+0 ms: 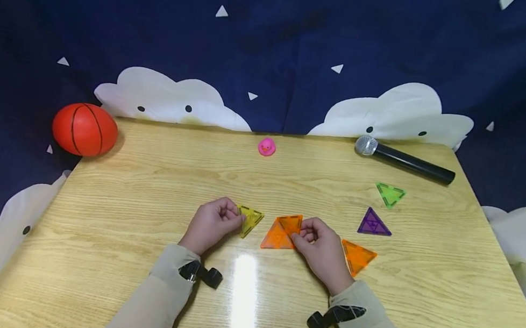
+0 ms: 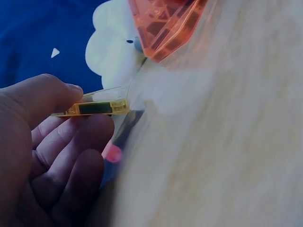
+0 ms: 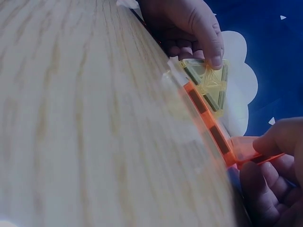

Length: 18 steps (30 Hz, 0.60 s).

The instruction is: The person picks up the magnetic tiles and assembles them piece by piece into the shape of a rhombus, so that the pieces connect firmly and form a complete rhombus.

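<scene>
A yellow triangular magnetic tile (image 1: 249,220) is pinched between the thumb and fingers of my left hand (image 1: 212,225). My right hand (image 1: 323,249) pinches an orange triangular magnetic tile (image 1: 291,223) by its edge. A second orange triangle (image 1: 276,237) meets the held one along an edge, at an angle to it. In the right wrist view, the yellow tile (image 3: 207,85) hangs from the left thumb and fingers, close to the orange pair. The left wrist view shows the yellow tile (image 2: 97,106) edge-on and raised above the wood.
Beside my right wrist lies another orange triangle (image 1: 358,256). A purple triangle (image 1: 374,224) and a green one (image 1: 390,194) lie farther right. At the back are a pink rubber duck (image 1: 266,146) and a black microphone (image 1: 409,162); a red ball (image 1: 84,129) sits at the far left.
</scene>
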Tool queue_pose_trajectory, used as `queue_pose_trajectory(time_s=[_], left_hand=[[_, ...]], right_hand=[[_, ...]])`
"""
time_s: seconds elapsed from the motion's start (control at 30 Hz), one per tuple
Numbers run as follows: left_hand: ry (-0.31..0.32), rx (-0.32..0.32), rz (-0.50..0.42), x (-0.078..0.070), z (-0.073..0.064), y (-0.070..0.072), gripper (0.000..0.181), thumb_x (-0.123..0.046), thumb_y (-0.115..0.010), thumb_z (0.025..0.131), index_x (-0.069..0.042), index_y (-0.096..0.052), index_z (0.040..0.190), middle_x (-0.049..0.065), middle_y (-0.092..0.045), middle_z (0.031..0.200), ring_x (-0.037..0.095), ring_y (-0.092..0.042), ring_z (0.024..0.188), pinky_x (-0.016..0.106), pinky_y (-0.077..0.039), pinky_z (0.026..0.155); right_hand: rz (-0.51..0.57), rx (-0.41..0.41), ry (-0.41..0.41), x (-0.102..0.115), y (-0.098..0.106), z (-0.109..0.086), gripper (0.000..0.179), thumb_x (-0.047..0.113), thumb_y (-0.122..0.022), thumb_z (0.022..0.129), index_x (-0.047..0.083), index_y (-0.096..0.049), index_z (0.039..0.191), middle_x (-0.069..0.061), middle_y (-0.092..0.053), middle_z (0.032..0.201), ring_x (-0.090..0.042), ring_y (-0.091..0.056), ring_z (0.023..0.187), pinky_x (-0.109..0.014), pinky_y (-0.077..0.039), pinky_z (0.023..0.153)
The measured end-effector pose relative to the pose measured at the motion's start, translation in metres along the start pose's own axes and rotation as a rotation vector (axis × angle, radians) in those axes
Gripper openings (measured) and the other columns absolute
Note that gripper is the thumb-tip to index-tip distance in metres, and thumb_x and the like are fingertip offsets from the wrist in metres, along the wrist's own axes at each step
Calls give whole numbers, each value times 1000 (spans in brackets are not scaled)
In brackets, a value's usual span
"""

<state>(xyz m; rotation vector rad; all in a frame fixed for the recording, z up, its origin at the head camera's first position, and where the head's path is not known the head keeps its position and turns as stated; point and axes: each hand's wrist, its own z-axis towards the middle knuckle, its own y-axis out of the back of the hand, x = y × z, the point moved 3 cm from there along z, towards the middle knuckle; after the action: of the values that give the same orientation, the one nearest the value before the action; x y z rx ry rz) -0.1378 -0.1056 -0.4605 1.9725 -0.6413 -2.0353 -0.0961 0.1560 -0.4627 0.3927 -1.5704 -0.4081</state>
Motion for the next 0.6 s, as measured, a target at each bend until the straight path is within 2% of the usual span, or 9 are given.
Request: queue_pose_trajectory(time_s=[0.37,0.6], left_hand=[[-15,60,25,-2,-10,-5,18,-17,-80,85,-13,-62,87,-7,-68,77,12,-62,66,25,-50,64],[-46,111,19,-4,-14,-10,18,-14,-78,85,-12,-60,88,-7,-69,76,9,-63,65,24,-49,64]], right_hand=[[10,-3,-14,0,-1,1,18,14,-77,87,8,-65,100,-5,-63,87,-19,-55,77,-26,-46,70],[10,-2,-11,0,0,1,18,14,-77,88,8,-66,100,-5,-63,88,-20,-56,78,-26,-47,70]])
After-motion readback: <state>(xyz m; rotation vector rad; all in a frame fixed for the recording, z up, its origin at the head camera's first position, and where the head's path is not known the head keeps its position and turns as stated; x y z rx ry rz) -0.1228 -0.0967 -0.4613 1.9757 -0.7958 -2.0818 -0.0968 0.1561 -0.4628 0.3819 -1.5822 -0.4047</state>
